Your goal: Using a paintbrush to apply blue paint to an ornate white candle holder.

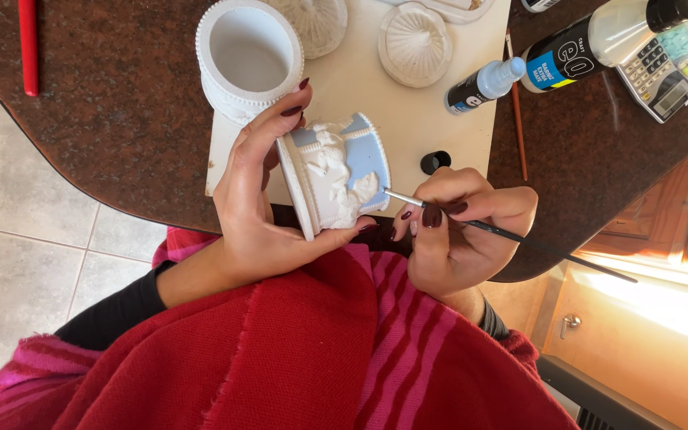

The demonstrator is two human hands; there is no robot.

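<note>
A white plaster pot (pixel 336 177) with raised figures and a partly blue-painted wall lies tipped on its side in a person's left hand (pixel 260 199), held over the near edge of a dark speckled table (pixel 121 119). The thumb props the pot from below while the fingers curl over its rim. The right hand (pixel 455 227) pinches a thin paintbrush (pixel 503 232) between thumb and fingertips, its tip touching the relief on the pot's blue side. On the table just behind, a pale mat (pixel 439 135) carries a second, unpainted white pot (pixel 248 56) standing upright, two ribbed white lids (pixel 414 44), a small black cap (pixel 435 162) and a small paint bottle (pixel 483 85) lying down. A larger bottle (pixel 599 44) and a calculator (pixel 656 80) sit to the right; a red stick (pixel 29 44) lies far left.
</note>
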